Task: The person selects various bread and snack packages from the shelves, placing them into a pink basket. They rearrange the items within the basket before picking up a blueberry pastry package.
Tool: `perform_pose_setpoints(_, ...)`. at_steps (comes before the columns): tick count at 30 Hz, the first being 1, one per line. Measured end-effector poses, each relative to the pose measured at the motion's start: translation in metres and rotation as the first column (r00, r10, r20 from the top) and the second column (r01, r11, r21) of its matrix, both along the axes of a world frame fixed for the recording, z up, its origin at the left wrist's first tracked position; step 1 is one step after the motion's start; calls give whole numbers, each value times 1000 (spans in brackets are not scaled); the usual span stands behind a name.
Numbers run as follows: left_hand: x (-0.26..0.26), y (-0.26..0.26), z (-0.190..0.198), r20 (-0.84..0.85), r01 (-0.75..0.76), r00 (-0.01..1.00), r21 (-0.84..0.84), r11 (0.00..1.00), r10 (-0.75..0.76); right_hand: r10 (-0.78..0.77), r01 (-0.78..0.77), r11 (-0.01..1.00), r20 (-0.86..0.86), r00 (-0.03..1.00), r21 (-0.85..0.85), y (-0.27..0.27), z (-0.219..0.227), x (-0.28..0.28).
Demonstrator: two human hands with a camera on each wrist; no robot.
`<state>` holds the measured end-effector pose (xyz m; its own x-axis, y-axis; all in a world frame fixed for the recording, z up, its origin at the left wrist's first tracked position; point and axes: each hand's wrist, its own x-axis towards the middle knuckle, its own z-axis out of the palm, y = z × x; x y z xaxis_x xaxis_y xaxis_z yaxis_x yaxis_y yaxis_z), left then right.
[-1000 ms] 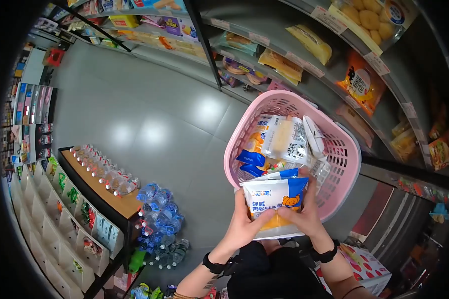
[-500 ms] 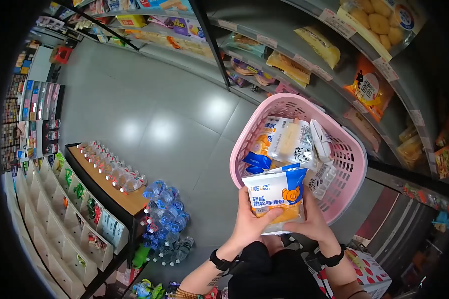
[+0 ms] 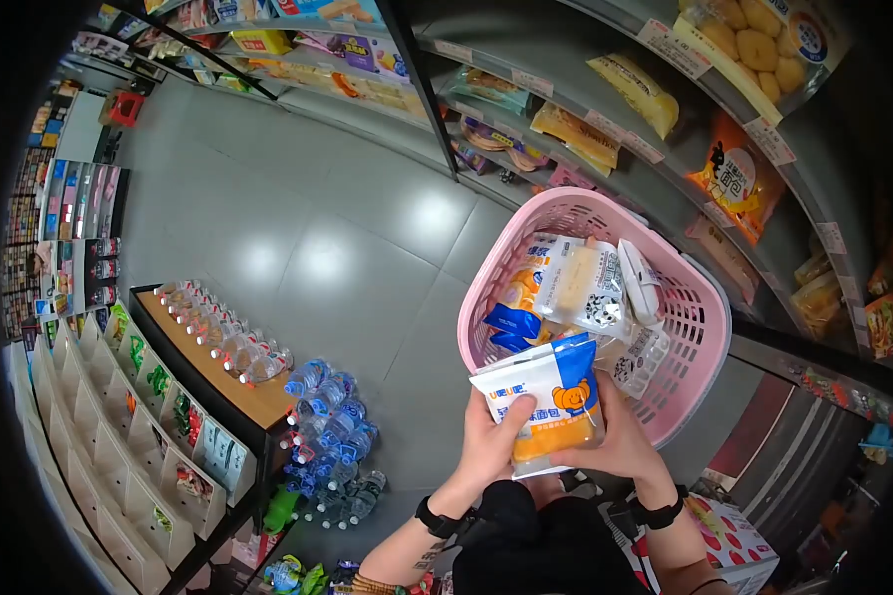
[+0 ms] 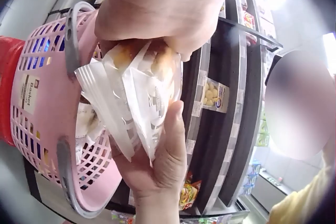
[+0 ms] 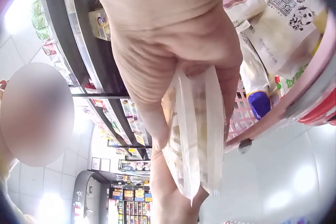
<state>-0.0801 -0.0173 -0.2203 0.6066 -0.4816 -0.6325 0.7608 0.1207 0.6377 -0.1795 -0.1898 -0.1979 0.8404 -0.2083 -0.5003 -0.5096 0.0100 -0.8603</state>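
Both hands hold packaged bread in front of the body, over the near rim of a pink basket. The front bread pack is white, blue and orange with a cartoon bear; a second pack lies behind it, both edges showing in the left wrist view. My left hand grips the left side, its thumb across the printed front. Around the right side and lower corner curls my right hand. In the basket lie a panda-printed bread pack, a blue-and-orange pack and other white packs.
Shelves with bread bags stand beyond the basket, among them an orange bread bag. To the left are a wooden-topped stand with bottles, blue-tinted bottles on the floor and a white compartment rack. A printed carton sits at lower right.
The held bread packs have tilted, and the left thumb has moved up across the front one. The right thumb has slid from the front to the lower edge. The basket appears slightly farther right.
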Motion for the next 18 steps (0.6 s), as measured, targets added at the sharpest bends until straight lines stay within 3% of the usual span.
perform_pose_setpoints(4, 7, -3, 4, 93, 34, 995, 54, 998, -39, 77, -77, 997, -9, 997, -22, -1, 8, 0)
perform_pose_setpoints(7, 13, -3, 6, 88, 46, 995, 57, 997, -51, -127, 115, 962, 35, 991, 246, 7, -13, -9)
perform_pose_setpoints(10, 12, -1, -3, 237, 119, 959, 163, 979, -156, -30, 25, 988, 31, 999, 149, 5, -20, -11)
perform_pose_setpoints(11, 13, -1, -1, 307, 168, 921, 240, 956, -239, -79, 75, 978, 11, 997, 193, 7, -21, -10)
perform_pose_setpoints(13, 22, -3, 9, 417, 239, 812, 401, 884, -409, -172, 175, 945, -35, 984, 276, 14, -24, -7)
perform_pose_setpoints(14, 29, -4, 6, 595, 166, 671, 461, 872, -442, -217, 212, 933, -15, 976, 292, 16, -31, -10)
perform_pose_setpoints(16, 44, -5, 0, 820, -12, 284, 522, 853, -497, -306, 283, 901, 19, 952, 328, 23, -47, -24)
perform_pose_setpoints(18, 51, -4, -8, 809, -100, 299, 554, 826, -506, -418, 400, 848, -26, 908, 349, 31, -55, -37)
